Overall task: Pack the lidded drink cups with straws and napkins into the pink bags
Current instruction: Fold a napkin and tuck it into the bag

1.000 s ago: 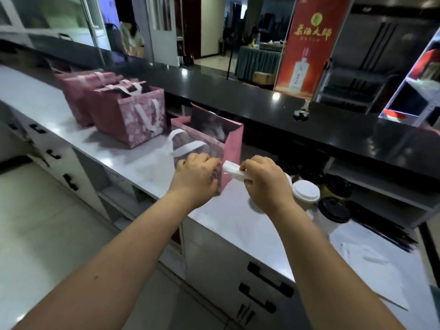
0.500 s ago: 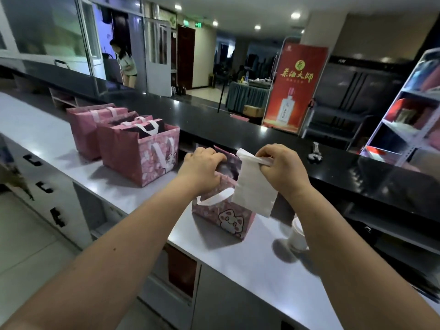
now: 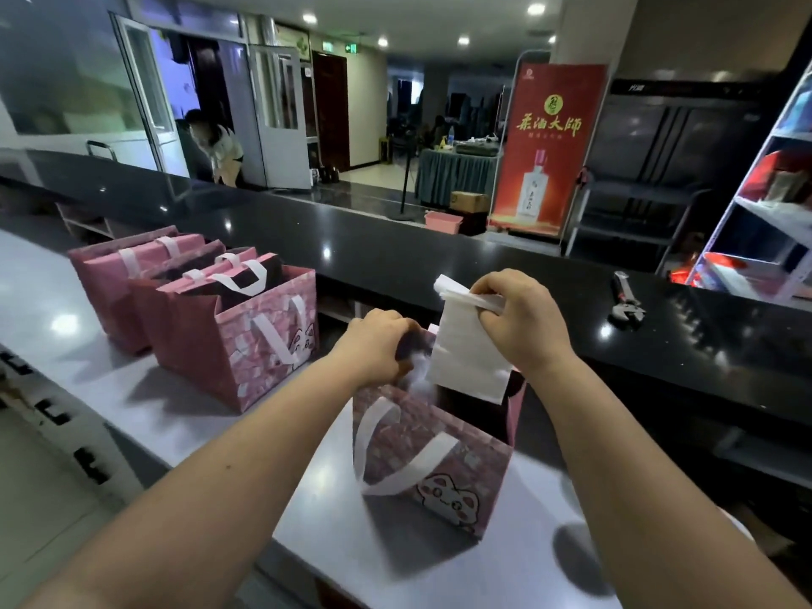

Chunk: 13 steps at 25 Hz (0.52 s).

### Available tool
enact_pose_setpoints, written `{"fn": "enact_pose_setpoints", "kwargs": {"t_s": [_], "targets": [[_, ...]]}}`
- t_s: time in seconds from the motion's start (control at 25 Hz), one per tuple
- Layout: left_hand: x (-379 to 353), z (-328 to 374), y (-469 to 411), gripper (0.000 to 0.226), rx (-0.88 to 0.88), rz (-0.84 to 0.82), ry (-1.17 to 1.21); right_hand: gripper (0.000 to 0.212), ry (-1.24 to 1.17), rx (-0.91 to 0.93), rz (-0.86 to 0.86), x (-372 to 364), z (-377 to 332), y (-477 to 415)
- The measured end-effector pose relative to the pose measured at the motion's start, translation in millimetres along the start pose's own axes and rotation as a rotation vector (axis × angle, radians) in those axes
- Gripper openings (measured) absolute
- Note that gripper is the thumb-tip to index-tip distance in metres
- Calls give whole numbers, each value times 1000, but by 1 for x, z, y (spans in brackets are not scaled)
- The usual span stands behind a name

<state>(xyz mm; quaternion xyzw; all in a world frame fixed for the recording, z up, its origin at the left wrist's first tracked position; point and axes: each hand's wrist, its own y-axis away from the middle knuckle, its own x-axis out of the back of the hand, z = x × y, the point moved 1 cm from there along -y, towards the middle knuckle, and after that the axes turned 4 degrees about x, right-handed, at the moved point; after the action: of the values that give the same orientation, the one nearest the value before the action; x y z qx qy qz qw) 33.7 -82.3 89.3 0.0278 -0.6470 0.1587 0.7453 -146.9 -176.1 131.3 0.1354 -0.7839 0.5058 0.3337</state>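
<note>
Currently, item being packed: white napkin (image 3: pixel 470 362), pinched at its top edge by the curled right hand (image 3: pixel 514 318), hanging just above the open pink bag (image 3: pixel 430 459) on the worktop (image 3: pixel 167 397), bag rim gripped by the left hand (image 3: pixel 378 340); next move, likely, a straight lowering inside.

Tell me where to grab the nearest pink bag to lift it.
Take the white handle looped on the near face of the pink bag, coming from the front. It hangs loose and clear, while the left hand grips the top edge and the right hand dangles a napkin over the opening.
</note>
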Motion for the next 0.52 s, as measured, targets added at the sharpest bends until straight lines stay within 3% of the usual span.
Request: {"fn": "enact_pose_setpoints", "kwargs": {"t_s": [0.32,0.52], "targets": [[-42,-32,-57,77,-148,-116,137,27,17,-31,-202,-80,25,14],[-52,-46,-74,92,-231,-152,148,26,258,24,-442,-109,35,31]]}}
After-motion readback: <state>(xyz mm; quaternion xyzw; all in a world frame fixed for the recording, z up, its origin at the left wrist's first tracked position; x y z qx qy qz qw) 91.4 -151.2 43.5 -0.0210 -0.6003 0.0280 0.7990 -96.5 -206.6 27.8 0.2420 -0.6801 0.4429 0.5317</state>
